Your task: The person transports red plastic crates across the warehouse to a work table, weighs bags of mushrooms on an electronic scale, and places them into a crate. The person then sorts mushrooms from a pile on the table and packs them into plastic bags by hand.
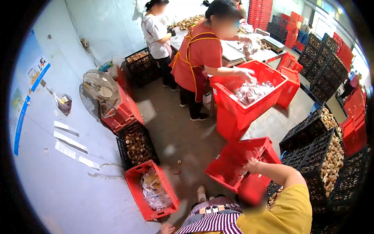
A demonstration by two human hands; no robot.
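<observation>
My right hand (254, 165), at the end of a yellow sleeve, is closed on the side of a tilted red plastic crate (224, 165). The crate's perforated inside faces up, and nothing shows in the visible part of it. A blurred red patch hides its near corner. My left hand (168, 228) is low at the bottom edge, partly cut off, and its fingers are too indistinct to read. Near it stands another red crate (130, 183) with clear plastic bags (154, 191) inside. A striped apron (212, 220) covers my front.
Black crates of mushrooms (331, 163) are stacked at right. A black mushroom crate (136, 144) and a fan (102, 87) stand along the left wall. A co-worker in a red top (200, 50) reaches into a red crate of bagged goods (253, 93); another person (154, 31) stands behind.
</observation>
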